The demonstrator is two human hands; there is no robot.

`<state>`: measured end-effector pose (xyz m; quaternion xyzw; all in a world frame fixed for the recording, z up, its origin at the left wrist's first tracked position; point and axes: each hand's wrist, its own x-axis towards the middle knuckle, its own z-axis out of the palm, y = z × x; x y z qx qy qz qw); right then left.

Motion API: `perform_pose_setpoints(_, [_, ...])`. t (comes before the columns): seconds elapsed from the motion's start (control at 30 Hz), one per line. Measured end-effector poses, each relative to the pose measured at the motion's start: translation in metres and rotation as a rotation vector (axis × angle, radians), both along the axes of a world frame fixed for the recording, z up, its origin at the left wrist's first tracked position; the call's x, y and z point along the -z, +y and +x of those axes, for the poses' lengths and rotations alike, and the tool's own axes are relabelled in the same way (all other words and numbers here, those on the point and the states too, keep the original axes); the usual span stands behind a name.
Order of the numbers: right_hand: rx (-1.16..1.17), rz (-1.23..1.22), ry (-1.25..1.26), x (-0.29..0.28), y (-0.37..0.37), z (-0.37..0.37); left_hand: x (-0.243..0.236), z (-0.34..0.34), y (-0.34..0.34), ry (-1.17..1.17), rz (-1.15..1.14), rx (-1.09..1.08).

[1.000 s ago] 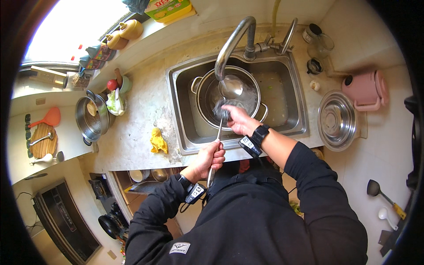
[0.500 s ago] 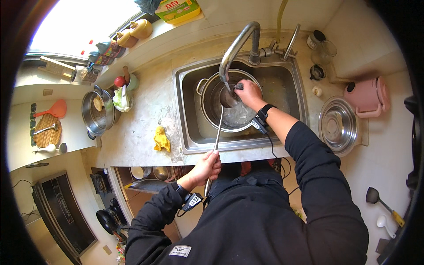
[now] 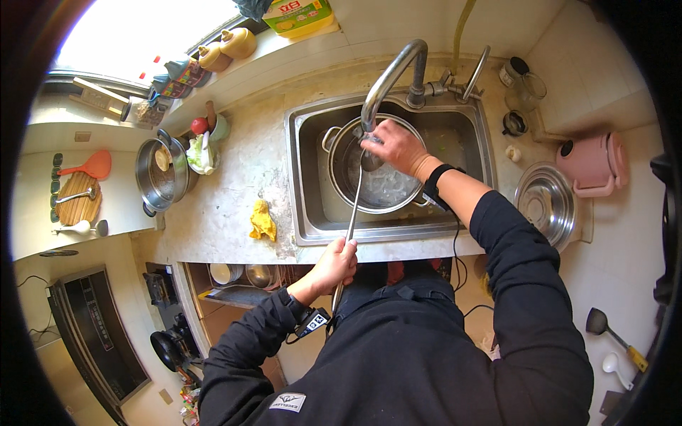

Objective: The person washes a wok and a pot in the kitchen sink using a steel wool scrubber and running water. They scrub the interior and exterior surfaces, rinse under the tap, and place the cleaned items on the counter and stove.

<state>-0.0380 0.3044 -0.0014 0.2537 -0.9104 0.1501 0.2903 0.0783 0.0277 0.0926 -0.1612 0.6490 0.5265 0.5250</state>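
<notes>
Closed around the long handle of a metal ladle point(image 3: 353, 215) is my left hand point(image 3: 333, 266), low in front of the counter edge. The ladle's bowl reaches into a two-handled metal pot point(image 3: 339, 187) with water in it. My right hand point(image 3: 398, 149) is over the pot, right under the faucet spout point(image 3: 370, 117) and beside the ladle bowl. Its fingers are pinched on a small dark grey thing, mostly covered, whose kind I cannot make out. The pot stands inside the metal sink point(image 3: 305, 206), which holds shallow water.
Left of the sink, a yellow cloth point(image 3: 262, 220) lies on the counter, with a steamer pot point(image 3: 158, 181) and green vegetables point(image 3: 201, 153) farther left. A steel basin point(image 3: 543, 202), a pink appliance point(image 3: 592, 163) and jars point(image 3: 526, 91) stand to the right.
My right hand has moved up toward the spout, off the ladle's bowl. The left hand keeps its hold on the handle. The whole view has shifted slightly.
</notes>
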Motion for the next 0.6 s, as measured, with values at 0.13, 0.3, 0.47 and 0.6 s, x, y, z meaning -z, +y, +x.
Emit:
perform_pose_setpoints(0.13, [-0.421, 0.305, 0.049, -0.002, -0.006, 0.003, 0.001, -0.002, 0.003, 0.097, -0.032, 0.071])
perform_pose_setpoints(0.3, [-0.223, 0.391, -0.004, 0.000, -0.009, -0.005, 0.002, 0.002, 0.005, 0.160, -0.047, 0.113])
perform_pose_setpoints(0.47, [0.085, 0.105, -0.156, 0.017, 0.001, -0.015, 0.004, -0.004, -0.002, 0.046, 0.106, 0.001])
perform_pose_setpoints(0.6, [0.447, -0.553, -0.627, 0.051, 0.002, -0.012, 0.001, -0.009, -0.006, -0.030, 0.159, -0.002])
